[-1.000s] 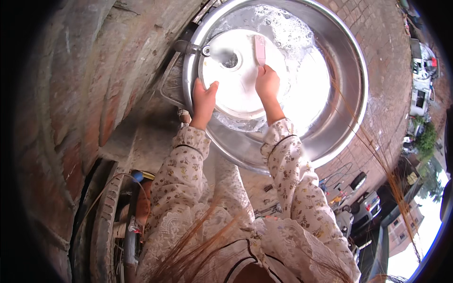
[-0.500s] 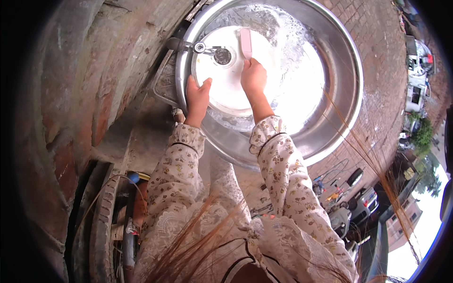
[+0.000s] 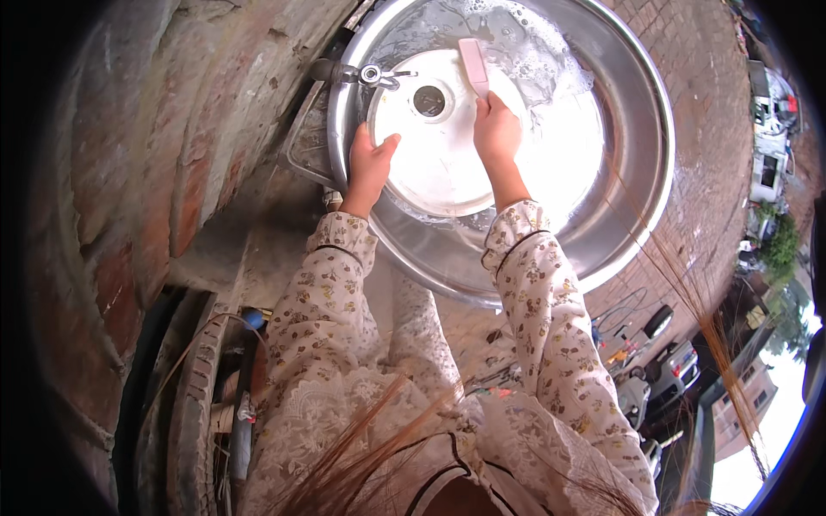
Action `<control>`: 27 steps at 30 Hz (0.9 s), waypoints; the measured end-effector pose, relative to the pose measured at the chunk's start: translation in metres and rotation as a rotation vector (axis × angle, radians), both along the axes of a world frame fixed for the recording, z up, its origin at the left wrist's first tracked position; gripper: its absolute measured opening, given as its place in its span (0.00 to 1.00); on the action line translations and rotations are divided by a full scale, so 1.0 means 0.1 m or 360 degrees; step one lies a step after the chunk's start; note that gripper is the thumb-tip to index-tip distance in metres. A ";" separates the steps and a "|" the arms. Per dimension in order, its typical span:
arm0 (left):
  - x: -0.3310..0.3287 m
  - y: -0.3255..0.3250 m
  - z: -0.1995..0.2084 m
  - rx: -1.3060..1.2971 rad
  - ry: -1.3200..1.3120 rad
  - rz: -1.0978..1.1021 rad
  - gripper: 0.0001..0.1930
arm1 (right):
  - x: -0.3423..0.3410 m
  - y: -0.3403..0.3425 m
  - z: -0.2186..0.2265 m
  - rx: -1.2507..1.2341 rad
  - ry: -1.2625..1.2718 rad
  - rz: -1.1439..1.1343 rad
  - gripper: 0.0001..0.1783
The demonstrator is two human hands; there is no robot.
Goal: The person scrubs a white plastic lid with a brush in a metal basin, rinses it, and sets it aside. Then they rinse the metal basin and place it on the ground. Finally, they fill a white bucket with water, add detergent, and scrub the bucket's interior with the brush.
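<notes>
A large round stainless steel basin (image 3: 632,185) holds soapy water. Inside it lies a white round disc (image 3: 423,172) with a dark round hole off its middle, perhaps a lid; glare washes out part of it. My left hand (image 3: 370,165) is closed on the disc's left edge, thumb on top. In my right hand (image 3: 498,131) is the handle of a flat pink brush (image 3: 473,64), held over the disc's upper right part. The brush points away from me, leaning left, and its underside is hidden. A metal tap (image 3: 370,76) reaches over the basin's left rim.
A rough, worn wall (image 3: 146,163) stands close on the left. Under the basin's left side shows a metal frame (image 3: 305,155). Brick paving (image 3: 701,120) lies to the right, with parked vehicles (image 3: 675,370) farther off. Foam (image 3: 546,39) floats at the basin's far side.
My right hand and the brush have shifted right, and the brush leans more to the left. The disc has slid slightly right, so its hole sits farther from the tap.
</notes>
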State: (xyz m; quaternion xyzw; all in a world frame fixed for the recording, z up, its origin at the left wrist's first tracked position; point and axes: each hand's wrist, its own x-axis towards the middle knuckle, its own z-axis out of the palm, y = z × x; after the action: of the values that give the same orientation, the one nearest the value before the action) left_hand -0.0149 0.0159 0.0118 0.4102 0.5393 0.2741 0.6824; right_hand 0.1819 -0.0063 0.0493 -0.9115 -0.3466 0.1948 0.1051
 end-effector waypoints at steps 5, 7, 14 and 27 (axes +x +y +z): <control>-0.03 0.04 -0.02 -0.0129 -0.0165 0.0020 0.15 | -0.17 -0.01 -0.08 0.0067 0.0102 -0.0001 0.13; -0.02 0.03 -0.03 -0.0117 -0.0106 0.0016 0.14 | -0.48 0.02 0.04 0.0018 0.0240 0.0126 0.11; -0.02 0.05 -0.11 -0.0091 0.0063 -0.0120 0.16 | -0.93 -0.43 0.34 0.0040 0.0413 0.0379 0.15; -0.06 -0.18 -0.09 0.0119 0.0082 -0.0241 0.24 | -0.61 -0.16 0.07 0.0446 0.1024 -0.0376 0.17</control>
State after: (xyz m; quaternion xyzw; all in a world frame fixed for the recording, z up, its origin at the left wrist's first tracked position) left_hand -0.0206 -0.0017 0.0024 0.4819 0.5135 0.2312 0.6713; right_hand 0.1210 -0.0221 0.0564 -0.8141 -0.2117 0.4086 0.3542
